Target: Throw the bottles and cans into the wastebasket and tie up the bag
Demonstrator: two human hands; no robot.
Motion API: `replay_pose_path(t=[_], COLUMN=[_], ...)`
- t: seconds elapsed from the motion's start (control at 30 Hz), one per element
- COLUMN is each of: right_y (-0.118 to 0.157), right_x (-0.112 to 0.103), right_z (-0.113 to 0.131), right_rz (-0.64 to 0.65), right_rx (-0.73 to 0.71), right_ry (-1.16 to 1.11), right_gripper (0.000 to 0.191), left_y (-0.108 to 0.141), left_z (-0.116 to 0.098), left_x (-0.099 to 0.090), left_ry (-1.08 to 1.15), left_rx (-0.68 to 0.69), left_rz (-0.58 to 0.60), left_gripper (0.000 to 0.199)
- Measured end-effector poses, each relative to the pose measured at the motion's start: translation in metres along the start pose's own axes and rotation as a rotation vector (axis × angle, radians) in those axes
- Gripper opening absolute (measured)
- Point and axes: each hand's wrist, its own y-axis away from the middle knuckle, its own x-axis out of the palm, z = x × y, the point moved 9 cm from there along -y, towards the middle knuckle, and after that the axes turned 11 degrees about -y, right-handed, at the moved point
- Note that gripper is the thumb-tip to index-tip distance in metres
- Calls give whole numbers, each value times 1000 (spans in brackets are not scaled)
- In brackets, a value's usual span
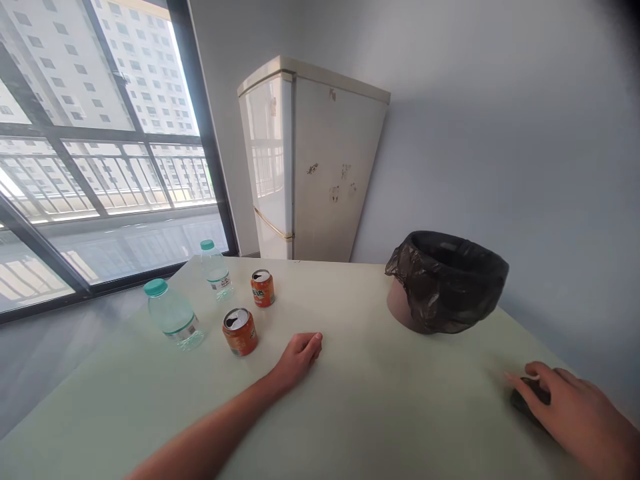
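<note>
Right hand holds the black object on the table, right of the bin; keep thumb and fingers opposed for steadiness. Left hand: curled, near 2 cans.

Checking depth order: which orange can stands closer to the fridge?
The rear can, just right of the rear bottle; the front can stands nearer the camera, between the front bottle and left hand.

My counter is pale green. I see an orange near can and far can, silver-topped; a clear near bottle and far bottle, mint-capped; a black bag; a blackish object in my right hand.
</note>
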Motion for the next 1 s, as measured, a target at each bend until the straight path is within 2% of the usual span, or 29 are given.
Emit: replay_pose_path(t=[0.07, 0.1, 0.2, 0.27, 0.37, 0.43, 0.5, 0.63, 0.7, 0.83, 0.9, 1.0], right_y=[-10, -16, -34, -47, -77, -102, -126, -158, -161, -151, -140, -120], right_x=[-5, -15, -53, -73, -84, -71, -47, 7, 18, 18, 17, 14], right_z=[23, 42, 119, 159, 180, 178, 172, 160, 168, 217, 251, 305], right_rz=[45, 3, -204, -329, -425, -381, -252, 78, 136, 86, 78, 82], right_rx=[49, 32, -206, -330, -345, -320, -289, -118, -70, -153, -241, -379], right_ry=[-78, -66, -26, 5, -9, -34, -38, 26, 33, -16, -85, -158], right_gripper=[29, 28, 27, 25, 31, 42, 46, 31, 30, 41, 47, 44], left_y=[1, 3, 16, 28, 45, 53, 55, 51, 52, 54, 54, 54], left_z=[0, -1, -11, -19, -29, -33, -35, -32, -30, -30, -30, -28], left_x=[11, 18, 37, 46, 57, 61, 61, 59, 60, 61, 60, 59], left_ry=[109, 172, 309, 346, 284, 196, 163, 238, 242, 198, 200, 231], left_rx=[9, 14, 28, 15, 8, 45, 81, 68, 69, 85, 84, 74], left_rz=[120, 196, 437, 574, 774, 893, 948, 936, 936, 946, 948, 976], left_gripper=[66, 67, 69, 71, 73, 72, 71, 68, 68, 68, 68, 69])
